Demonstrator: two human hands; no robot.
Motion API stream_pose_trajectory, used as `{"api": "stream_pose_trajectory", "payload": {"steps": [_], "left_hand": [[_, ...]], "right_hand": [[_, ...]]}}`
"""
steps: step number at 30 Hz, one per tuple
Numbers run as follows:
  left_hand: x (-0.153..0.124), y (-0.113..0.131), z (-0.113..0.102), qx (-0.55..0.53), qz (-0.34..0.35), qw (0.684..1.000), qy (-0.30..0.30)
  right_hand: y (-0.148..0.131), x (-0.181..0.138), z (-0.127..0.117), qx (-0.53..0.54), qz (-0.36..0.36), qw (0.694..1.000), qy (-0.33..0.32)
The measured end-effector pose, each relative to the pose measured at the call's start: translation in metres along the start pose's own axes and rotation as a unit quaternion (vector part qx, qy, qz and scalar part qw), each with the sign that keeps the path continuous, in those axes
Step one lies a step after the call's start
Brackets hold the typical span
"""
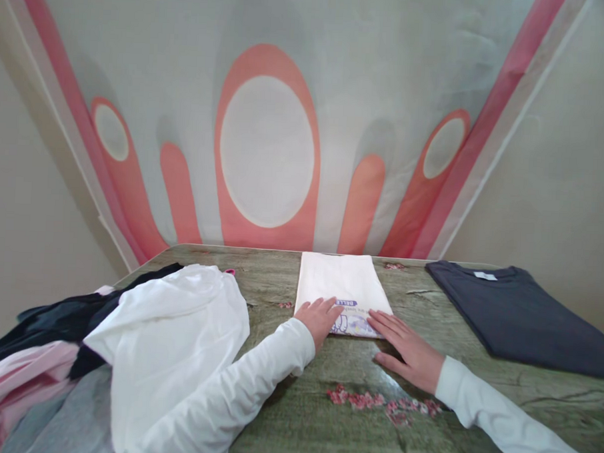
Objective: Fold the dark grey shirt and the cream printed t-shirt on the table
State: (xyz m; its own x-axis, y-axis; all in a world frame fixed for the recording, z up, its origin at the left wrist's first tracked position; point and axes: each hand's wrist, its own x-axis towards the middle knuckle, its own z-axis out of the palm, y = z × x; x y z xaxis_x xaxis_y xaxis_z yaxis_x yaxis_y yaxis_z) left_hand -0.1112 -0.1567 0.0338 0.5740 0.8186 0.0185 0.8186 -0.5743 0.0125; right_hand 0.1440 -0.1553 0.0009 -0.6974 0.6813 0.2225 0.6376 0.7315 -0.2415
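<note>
A folded white T-shirt (340,283) with a purple print lies in the middle of the green patterned table (354,396). My left hand (318,319) rests flat on its near left corner, fingers stretched out over the print. My right hand (407,350) lies flat at the near right edge of the shirt, fingers straight and touching the fabric. Neither hand grips anything. Both arms wear white long sleeves.
A heap of unfolded clothes lies at the left: a white garment (172,334), black (62,319), pink (15,381) and grey ones. A dark folded T-shirt (518,316) lies at the right. A wall hanging with red shapes (268,151) rises behind the table.
</note>
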Motion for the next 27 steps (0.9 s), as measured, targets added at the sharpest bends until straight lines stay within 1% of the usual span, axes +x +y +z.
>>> {"api": "stream_pose_trajectory", "payload": {"steps": [2,5,7,11,12,14,17,19,20,22,23,24,27], "left_hand": [[0.005,0.000,0.001,0.005,-0.005,1.000,-0.006],[0.010,0.000,0.003,0.009,0.005,1.000,0.013],[0.011,0.001,0.002,0.014,0.007,0.999,0.028],[0.009,0.010,-0.010,0.015,-0.004,1.000,0.027],[0.008,0.012,-0.014,0.018,-0.006,0.999,0.029],[0.005,0.014,-0.024,0.022,-0.008,0.999,0.046],[0.001,0.004,-0.036,-0.023,0.000,0.993,0.114],[0.000,-0.013,-0.039,-0.096,-0.002,0.978,0.185],[0.000,-0.022,-0.037,-0.143,-0.013,0.964,0.225],[0.000,-0.043,-0.028,-0.243,-0.045,0.923,0.293],[0.001,-0.052,-0.020,-0.291,-0.061,0.901,0.317],[0.002,-0.060,-0.011,-0.329,-0.072,0.883,0.326],[0.007,-0.076,0.017,-0.402,-0.110,0.851,0.319]], "right_hand": [[-0.002,0.000,0.000,-0.005,0.007,1.000,0.010],[-0.008,0.005,-0.001,-0.026,0.021,0.999,0.020],[-0.015,0.015,-0.001,-0.042,0.022,0.998,0.038],[-0.030,0.044,0.005,-0.056,0.021,0.995,0.085],[-0.033,0.051,0.006,-0.057,0.029,0.994,0.087],[-0.035,0.060,0.005,-0.053,0.055,0.995,0.070],[-0.032,0.065,-0.009,-0.036,0.105,0.993,0.038],[-0.027,0.064,-0.025,-0.008,0.123,0.992,0.033],[-0.024,0.062,-0.034,0.014,0.124,0.992,0.031],[-0.020,0.060,-0.052,0.062,0.118,0.991,0.026],[-0.019,0.059,-0.060,0.083,0.115,0.990,0.024],[-0.017,0.058,-0.068,0.103,0.113,0.988,0.023],[-0.014,0.057,-0.087,0.169,0.115,0.979,0.012]]}}
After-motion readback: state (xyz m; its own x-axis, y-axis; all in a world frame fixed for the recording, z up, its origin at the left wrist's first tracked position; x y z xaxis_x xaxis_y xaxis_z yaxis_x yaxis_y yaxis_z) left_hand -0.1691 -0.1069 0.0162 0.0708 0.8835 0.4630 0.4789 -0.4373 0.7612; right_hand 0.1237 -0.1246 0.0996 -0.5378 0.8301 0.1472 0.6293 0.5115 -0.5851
